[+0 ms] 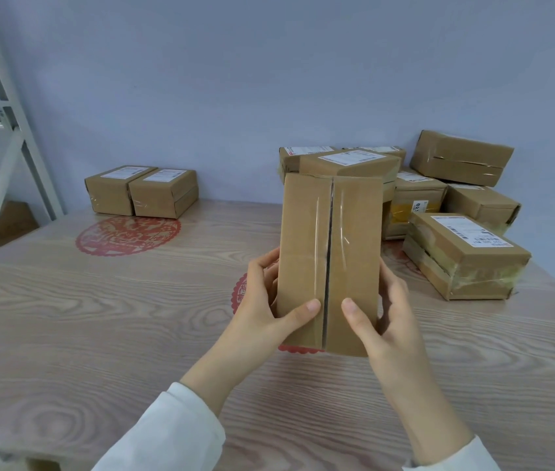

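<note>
Box: taped cardboard parcel (329, 239), held above table (99, 317), centre, seam facing up.
L hand (259, 304): grasps left edge, thumb on top.
R hand (388, 311): grasps right edge, thumb on top.
Axis: long side runs near-to-far; both hands at near end.

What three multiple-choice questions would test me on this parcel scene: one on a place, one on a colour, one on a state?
1. Where does the pair of boxes apart from the pile sit? A. At the back left of the table. B. On the floor. C. On a chair.
2. What colour is the paper cutout on the table? A. Blue. B. Red. C. Green.
3. How is the upright box held? A. By one hand. B. By nobody. C. By both hands.
1 A, they stand at its back left; 2 B, it shows red on the wood; 3 C, left hand and right hand grip its sides.
</note>
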